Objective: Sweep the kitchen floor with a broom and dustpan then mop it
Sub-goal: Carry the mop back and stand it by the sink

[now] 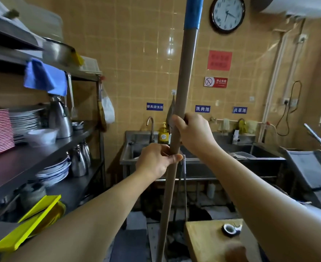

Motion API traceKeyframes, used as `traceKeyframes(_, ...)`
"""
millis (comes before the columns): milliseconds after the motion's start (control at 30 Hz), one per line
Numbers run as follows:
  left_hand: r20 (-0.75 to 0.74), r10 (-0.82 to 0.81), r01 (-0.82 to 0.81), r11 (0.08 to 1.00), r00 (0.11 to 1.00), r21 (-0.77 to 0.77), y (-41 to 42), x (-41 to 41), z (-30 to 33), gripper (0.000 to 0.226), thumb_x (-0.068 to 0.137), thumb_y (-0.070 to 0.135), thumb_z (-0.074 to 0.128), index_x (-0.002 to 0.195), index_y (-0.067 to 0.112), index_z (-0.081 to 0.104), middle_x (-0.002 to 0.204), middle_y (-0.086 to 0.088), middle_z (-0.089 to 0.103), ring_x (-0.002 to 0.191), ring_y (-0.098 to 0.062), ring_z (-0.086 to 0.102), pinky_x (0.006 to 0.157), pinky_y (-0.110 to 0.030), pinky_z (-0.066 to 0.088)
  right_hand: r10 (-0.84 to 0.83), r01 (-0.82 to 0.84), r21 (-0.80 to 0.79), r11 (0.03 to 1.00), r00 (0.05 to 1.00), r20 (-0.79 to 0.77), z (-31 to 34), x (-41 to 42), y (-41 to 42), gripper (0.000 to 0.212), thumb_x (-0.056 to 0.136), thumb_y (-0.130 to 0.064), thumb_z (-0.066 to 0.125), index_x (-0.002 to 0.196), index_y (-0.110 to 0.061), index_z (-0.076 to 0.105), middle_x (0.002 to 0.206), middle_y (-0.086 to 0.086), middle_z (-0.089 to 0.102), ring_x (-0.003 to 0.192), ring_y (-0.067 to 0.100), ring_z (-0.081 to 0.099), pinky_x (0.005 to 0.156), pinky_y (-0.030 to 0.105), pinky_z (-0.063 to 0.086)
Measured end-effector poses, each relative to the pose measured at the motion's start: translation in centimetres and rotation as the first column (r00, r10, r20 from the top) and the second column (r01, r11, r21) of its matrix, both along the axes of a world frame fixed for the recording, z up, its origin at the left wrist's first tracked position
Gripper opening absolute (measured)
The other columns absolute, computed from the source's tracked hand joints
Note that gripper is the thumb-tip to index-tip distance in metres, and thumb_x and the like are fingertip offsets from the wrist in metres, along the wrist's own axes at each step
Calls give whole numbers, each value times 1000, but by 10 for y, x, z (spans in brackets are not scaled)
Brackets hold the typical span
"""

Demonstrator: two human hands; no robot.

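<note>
Both hands grip the pole (182, 76): left hand (156, 160) low, right hand (191, 132) just above, pole upright between them. Keep the grips apart for control; its head below is unseen.

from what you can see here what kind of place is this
Probably a canteen or restaurant kitchen's washing-up area: a row of steel sinks under labelled wall signs, and steel shelves stacked with plates.

Both bare forearms reach forward. The left hand (156, 159) grips lower with fingers (172, 157) curled closed; the right hand (192, 134) grips above it, thumb wrapped round.
</note>
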State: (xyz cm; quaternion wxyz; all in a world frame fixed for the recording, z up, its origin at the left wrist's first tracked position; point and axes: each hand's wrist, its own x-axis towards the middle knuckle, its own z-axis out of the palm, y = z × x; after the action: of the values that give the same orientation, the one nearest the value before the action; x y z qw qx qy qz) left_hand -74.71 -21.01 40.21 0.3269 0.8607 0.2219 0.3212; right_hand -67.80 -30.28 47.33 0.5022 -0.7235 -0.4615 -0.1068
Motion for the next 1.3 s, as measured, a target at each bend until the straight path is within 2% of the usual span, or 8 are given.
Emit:
traceKeyframes(167, -6, 1, -1, 1000, 1000, 1, 45, 69, -2, 17, 76, 49, 69, 73, 33, 62, 82, 9, 70, 84, -15, 65, 85, -39, 53, 6, -6, 1, 1000, 1000, -18, -3, 69, 46, 25, 98, -34, 47, 84, -16, 57, 69, -6, 59, 62, 4, 58, 51, 13, 47)
traceKeyframes(367, 30, -43, 44, 997, 999, -69, 93, 146, -8, 21, 73, 46, 73, 64, 34, 58, 74, 13, 66, 82, -16, 66, 85, -38, 54, -59, 59, 4, 998, 998, -14, -6, 137, 88, 28, 98, -34, 47, 84, -13, 59, 71, -3, 61, 61, 5, 59, 46, 8, 44)
traceKeyframes(667, 129, -280, 301, 935, 951, -186, 174, 265, -27, 18, 69, 35, 79, 63, 27, 64, 78, -1, 72, 80, -25, 69, 81, -46, 55, -253, 253, 0, 968, 967, 10, -15, 231, 157, 31, 97, -33, 48, 72, -17, 57, 68, -2, 62, 58, 5, 59, 43, 6, 42)
traceKeyframes(833, 175, -445, 470, 872, 878, -139, 208, 331, -24, 16, 72, 30, 79, 65, 29, 65, 70, -2, 70, 78, -26, 69, 78, -44, 56, -382, 382, -29, 924, 924, 10, -10, 282, 189, 35, 96, -33, 48, 63, -20, 52, 68, 1, 64, 65, 17, 65, 63, 31, 57)
traceKeyframes(933, 184, -531, 557, 816, 827, -151, 215, 365, -24, 13, 74, 25, 79, 70, 26, 66, 75, -6, 72, 80, -28, 70, 77, -44, 56, -481, 482, -20, 876, 876, 44, -11, 308, 196, 36, 95, -32, 49, 60, -23, 50, 59, -8, 58, 52, 1, 56, 49, 9, 46)
traceKeyframes(1000, 179, -576, 602, 781, 797, -165, 218, 391, -27, 14, 74, 27, 79, 68, 27, 66, 71, -3, 71, 78, -26, 71, 77, -43, 56, -519, 519, -7, 855, 854, 33, -14, 326, 199, 34, 94, -31, 49, 61, -22, 53, 57, -9, 59, 46, -3, 54, 41, 6, 39)
traceKeyframes(1167, 210, -638, 669, 674, 741, -312, 213, 450, -37, 22, 69, 22, 82, 59, 29, 63, 59, 7, 67, 77, -26, 67, 83, -50, 54, -597, 596, -49, 801, 802, -2, -20, 368, 193, 28, 96, -36, 48, 82, -15, 61, 74, 0, 67, 70, 16, 67, 63, 29, 55)
traceKeyframes(1300, 228, -683, 716, 624, 694, -312, 203, 499, -47, 22, 68, 27, 81, 53, 31, 65, 59, 1, 67, 68, -24, 63, 82, -52, 53, -640, 640, -44, 767, 768, 17, -25, 409, 185, 30, 95, -35, 49, 73, -17, 58, 75, 5, 67, 74, 24, 66, 67, 34, 54)
